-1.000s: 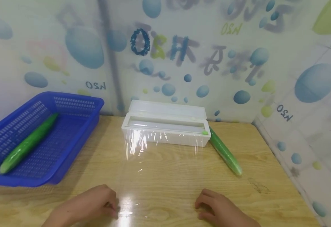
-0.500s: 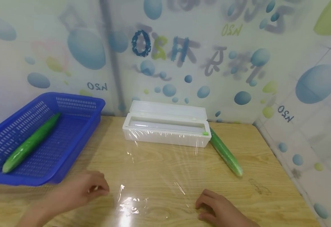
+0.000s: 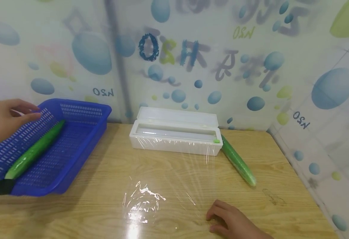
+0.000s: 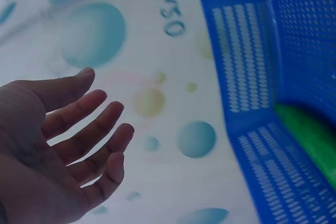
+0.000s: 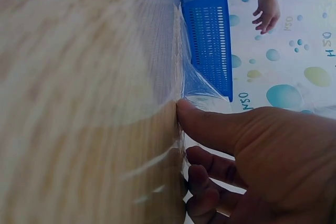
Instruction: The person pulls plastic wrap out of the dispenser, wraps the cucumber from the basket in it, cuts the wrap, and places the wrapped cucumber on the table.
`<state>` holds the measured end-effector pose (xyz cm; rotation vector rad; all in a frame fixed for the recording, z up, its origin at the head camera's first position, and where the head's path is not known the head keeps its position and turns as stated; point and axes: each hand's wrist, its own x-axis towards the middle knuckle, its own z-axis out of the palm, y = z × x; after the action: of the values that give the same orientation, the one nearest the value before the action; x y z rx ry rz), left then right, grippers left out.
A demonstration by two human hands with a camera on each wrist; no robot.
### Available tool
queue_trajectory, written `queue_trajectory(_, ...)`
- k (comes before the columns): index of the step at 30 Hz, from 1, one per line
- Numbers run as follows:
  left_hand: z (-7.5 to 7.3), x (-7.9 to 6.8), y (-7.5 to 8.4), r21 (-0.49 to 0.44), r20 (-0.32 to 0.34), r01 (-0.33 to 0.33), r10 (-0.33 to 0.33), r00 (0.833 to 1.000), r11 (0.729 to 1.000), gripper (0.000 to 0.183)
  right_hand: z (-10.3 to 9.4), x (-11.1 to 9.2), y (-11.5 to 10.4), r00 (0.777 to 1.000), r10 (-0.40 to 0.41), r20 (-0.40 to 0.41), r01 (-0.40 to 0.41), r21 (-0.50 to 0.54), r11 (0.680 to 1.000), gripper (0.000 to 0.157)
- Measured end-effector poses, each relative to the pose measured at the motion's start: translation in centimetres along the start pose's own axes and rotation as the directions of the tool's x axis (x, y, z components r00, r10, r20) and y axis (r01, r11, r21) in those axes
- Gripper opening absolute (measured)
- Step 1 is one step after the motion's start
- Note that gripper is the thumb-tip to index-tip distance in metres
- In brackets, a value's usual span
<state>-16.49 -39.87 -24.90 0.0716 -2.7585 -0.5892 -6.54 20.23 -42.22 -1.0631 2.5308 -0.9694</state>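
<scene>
My left hand hovers over the left side of the blue basket, fingers spread and loosely bent, holding nothing. Inside the basket lies a green cucumber, which the hand does not touch. Clear cling film stretches from a white dispenser box over the table. At its near right corner my right hand keeps hold of the film, thumb and curled fingertips down at the table; the film's edge shows by the thumb in the right wrist view.
A second cucumber, shiny as if wrapped, lies to the right of the dispenser. The dispenser's lid is raised, and a green slider sits at its right end. Patterned wall covering rises behind the wooden table.
My left hand has left the near left corner of the film and moved up and left over the basket. The film's left part has wrinkled and gone slack. The right hand has stayed put.
</scene>
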Motion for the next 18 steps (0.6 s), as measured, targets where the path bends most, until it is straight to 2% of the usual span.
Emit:
queue_trajectory(3, 0.4, 1.6, -2.8, -0.027, 0.012, 0.073, -0.072, 0.997, 0.997, 0.052, 0.0, 0.0, 0.0, 1.000, 0.001, -0.003, -0.001, -0.004, 1.000, 0.016)
queue_trajectory(5, 0.8, 2.2, -4.1, -0.035, 0.022, 0.078, -0.077, 0.997, 0.996, 0.054, 0.0, 0.0, 0.0, 1.000, 0.000, -0.002, 0.000, -0.003, 1.000, 0.016)
queue_trajectory(9, 1.3, 2.4, -5.1, -0.023, 0.064, 0.072, -0.070, 0.995, 0.997, 0.056, -0.1, -0.1, -0.1, 1.000, -0.001, -0.008, 0.000, -0.011, 1.000, 0.015)
queue_trajectory(13, 1.7, 2.2, -5.6, -0.014, 0.145, 0.147, -0.143, 0.979, 0.989, 0.067, 0.0, -0.1, -0.1, 1.000, 0.009, -0.002, -0.009, -0.010, 1.000, 0.016)
queue_trajectory(15, 2.0, 2.2, -6.5, -0.014, 0.186, 0.172, -0.166, 0.968, 0.985, 0.070, 0.0, -0.1, -0.1, 0.999, 0.036, 0.019, -0.036, 0.006, 0.999, 0.017)
queue_trajectory(18, 2.9, 2.6, -8.5, -0.012, 0.217, 0.182, -0.175, 0.960, 0.983, 0.069, 0.0, -0.1, -0.1, 0.997, 0.060, 0.039, -0.060, 0.014, 0.998, 0.018)
